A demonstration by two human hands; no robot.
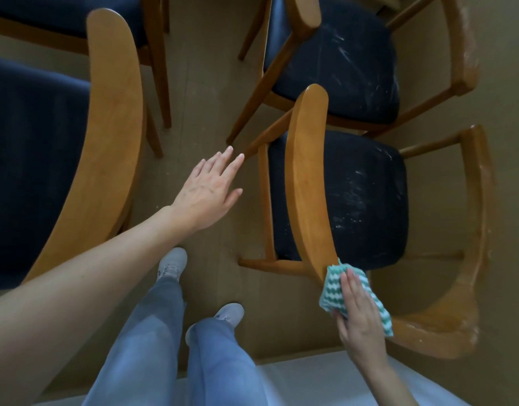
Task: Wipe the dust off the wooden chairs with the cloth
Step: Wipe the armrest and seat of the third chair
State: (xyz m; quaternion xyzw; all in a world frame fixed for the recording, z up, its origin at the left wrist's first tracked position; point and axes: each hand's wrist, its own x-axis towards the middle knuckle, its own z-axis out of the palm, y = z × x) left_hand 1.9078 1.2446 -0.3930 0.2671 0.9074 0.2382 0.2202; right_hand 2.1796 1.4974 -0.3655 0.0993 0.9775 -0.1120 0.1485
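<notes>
Head view, right hand: I am watching the right hand [359,315] pressing flat fingers [352,288] onto the cloth [333,291], with the thumb tucking under its edge.
Head view, cloth: green-and-white, it is lying against the near end of the wooden backrest [308,177].
Head view, left hand: the left hand [208,189] is hovering over the floor [205,83], its fingers straight, spread and gripping nothing.
Head view, cushion: the dark cushion [349,200] is showing pale dust streaks.
Head view, surroundings: another chair [112,127] is standing to the left.

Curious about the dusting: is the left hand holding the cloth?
No, the left hand is open and empty, while the right hand holds the cloth.
</notes>
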